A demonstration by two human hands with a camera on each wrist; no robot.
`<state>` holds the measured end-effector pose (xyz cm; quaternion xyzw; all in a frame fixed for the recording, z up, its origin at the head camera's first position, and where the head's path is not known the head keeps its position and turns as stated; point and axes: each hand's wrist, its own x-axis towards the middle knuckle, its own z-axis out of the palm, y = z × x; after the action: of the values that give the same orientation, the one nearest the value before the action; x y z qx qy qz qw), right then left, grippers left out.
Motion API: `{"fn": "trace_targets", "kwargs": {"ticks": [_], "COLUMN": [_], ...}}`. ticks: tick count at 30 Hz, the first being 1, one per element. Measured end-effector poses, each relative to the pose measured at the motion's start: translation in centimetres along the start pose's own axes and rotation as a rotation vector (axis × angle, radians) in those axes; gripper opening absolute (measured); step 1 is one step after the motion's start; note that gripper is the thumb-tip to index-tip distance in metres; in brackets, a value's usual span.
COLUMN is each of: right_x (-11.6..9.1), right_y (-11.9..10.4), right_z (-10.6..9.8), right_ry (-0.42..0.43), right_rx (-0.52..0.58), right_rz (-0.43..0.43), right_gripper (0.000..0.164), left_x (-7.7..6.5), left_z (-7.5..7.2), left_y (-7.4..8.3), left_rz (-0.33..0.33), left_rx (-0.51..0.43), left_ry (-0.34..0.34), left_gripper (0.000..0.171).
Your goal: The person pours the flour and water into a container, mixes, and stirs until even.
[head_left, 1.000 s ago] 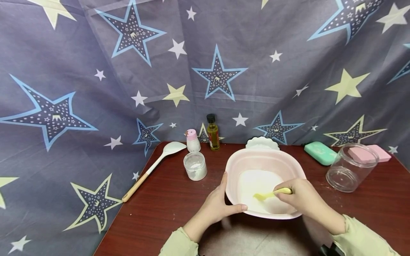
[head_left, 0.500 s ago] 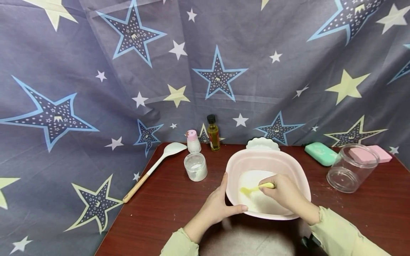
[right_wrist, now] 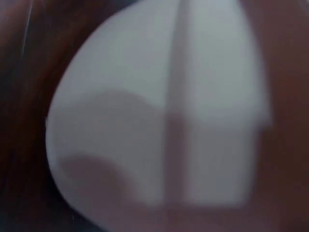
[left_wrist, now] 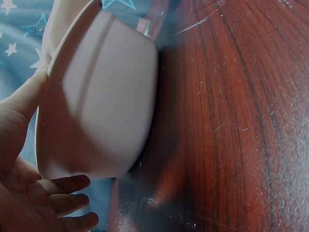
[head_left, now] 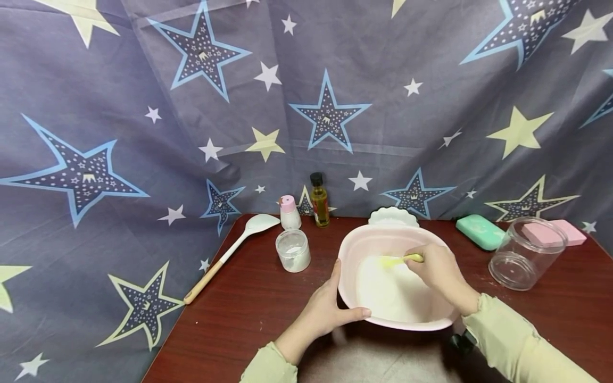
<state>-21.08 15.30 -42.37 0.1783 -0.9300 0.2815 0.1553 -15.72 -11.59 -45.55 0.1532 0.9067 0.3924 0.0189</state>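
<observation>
A pale pink basin (head_left: pixel 351 250) stands near the front of the table, with a smooth white substance (head_left: pixel 383 292) inside. Powder or liquid, I cannot tell which. My left hand (head_left: pixel 321 306) steadies the basin's near left corner, thumb at the front rim and fingers spread along the left side. In the left wrist view those fingers (left_wrist: pixel 67 203) lie fairly straight against the outer wall. My right hand (head_left: pixel 438 271) pinches the handle of a small yellow spoon (head_left: pixel 395 261), its tip down at the white substance. Only the basin's blurred outer wall (right_wrist: pixel 120 130) fills the right wrist view.
Left of the basin are a small jar (head_left: pixel 293 252) with white powder, a pink-capped shaker (head_left: pixel 289 213), an oil bottle (head_left: pixel 319 202) and a white ladle (head_left: pixel 230 250). Behind is a white scalloped dish (head_left: pixel 392 215). Right: a green block (head_left: pixel 480 232), a clear jar (head_left: pixel 522 258), a pink block (head_left: pixel 567 232).
My right hand has swept the spoon left across the white substance, then back right and toward the basin's far side. The left hand has kept its place on the basin.
</observation>
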Motion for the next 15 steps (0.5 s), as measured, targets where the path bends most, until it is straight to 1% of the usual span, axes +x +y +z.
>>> {"fn": "trace_targets", "kwargs": {"ticks": [2,6,10,15], "right_x": [-0.1,-0.6,-1.2,-2.0], "right_y": [0.4,1.1,1.5,1.8], "right_z": [-0.6,-1.8,-3.0,-4.3], "right_ry": [0.004,-0.012,-0.049,-0.1], "right_rx": [-0.041,-0.077,-0.109,-0.13], "right_rz": [0.029,0.058,0.047,0.039], "right_gripper": [0.011,0.009,0.008,0.011], "left_x": [0.0,0.1,0.1,0.0], "left_z": [0.0,0.1,0.1,0.1], "left_y": [0.0,0.0,0.0,-0.1], "left_rz": [0.003,0.005,0.006,0.01], "left_rx": [0.003,0.002,-0.001,-0.003], "left_ry": [0.001,0.004,0.005,0.008], "left_gripper": [0.12,0.12,0.12,0.12]}}
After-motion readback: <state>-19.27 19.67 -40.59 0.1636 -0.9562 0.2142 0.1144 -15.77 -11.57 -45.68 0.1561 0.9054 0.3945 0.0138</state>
